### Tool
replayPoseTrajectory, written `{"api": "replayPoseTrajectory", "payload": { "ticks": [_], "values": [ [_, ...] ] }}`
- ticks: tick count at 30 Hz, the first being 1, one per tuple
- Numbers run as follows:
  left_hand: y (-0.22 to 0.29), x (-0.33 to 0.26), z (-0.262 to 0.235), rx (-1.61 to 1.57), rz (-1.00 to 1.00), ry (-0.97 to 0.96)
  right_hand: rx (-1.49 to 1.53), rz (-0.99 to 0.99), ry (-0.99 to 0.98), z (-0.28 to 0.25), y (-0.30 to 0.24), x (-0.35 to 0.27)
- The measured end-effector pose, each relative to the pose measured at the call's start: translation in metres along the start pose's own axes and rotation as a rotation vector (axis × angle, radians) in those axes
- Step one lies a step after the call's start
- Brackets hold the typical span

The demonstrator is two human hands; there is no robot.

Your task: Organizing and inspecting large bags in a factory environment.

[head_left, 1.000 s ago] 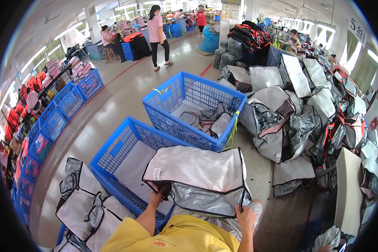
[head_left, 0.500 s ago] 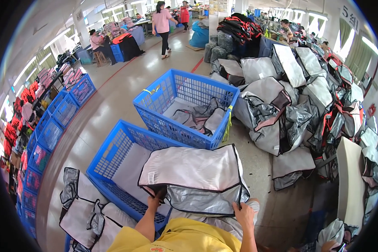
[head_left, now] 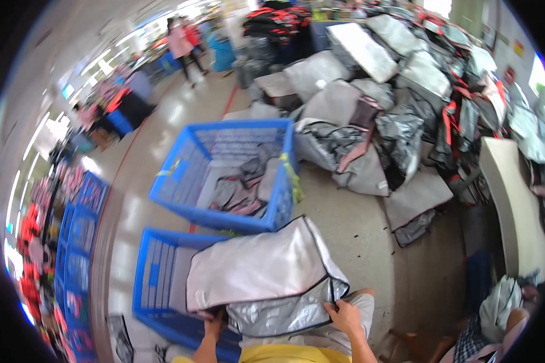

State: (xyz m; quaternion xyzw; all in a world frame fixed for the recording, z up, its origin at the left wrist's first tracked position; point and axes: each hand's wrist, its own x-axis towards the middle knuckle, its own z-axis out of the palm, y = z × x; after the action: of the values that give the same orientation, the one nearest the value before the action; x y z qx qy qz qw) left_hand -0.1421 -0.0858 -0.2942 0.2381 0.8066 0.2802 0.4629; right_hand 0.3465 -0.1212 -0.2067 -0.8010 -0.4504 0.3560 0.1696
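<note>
Crates line the far left edge at nine o'clock, a blurred blue row (head_left: 79, 230). Next comes the near blue crate (head_left: 157, 284) at seven o'clock, and the left hand (head_left: 214, 323) grips the lower left corner of a grey padded bag (head_left: 266, 278) just above its rim; the fingers seem curled under the fabric, though blur hides them. The bag lies flat across the person's lap at six o'clock, its silver lining showing along the open front edge. The right hand (head_left: 345, 314) pinches that edge at the lower right corner. Half a second ago the bag sat more squarely over the crate; it has since swung rightward, as has the whole view. At twelve o'clock stands a second blue crate (head_left: 224, 175) with bags inside, and from one to three o'clock a heap of grey bags (head_left: 375, 121).
</note>
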Motion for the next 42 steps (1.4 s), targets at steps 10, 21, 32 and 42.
{"api": "replayPoseTrajectory", "payload": {
  "ticks": [10,21,32,42],
  "values": [
    [0.119,0.000,0.037,0.395,-0.184,-0.122,-0.118,-0.025,-0.271,-0.053,0.054,0.142],
    [0.298,-0.034,0.077,1.298,0.439,-0.317,-0.302,-0.045,-0.129,-0.105,0.020,0.137],
    [0.407,-0.193,0.273,0.307,0.463,-0.841,0.480,0.637,0.226,-0.146,0.147,0.004],
    [0.539,-0.443,0.466,0.347,0.934,-1.045,0.540,1.125,0.289,-0.088,0.254,-0.149]
  ]
}}
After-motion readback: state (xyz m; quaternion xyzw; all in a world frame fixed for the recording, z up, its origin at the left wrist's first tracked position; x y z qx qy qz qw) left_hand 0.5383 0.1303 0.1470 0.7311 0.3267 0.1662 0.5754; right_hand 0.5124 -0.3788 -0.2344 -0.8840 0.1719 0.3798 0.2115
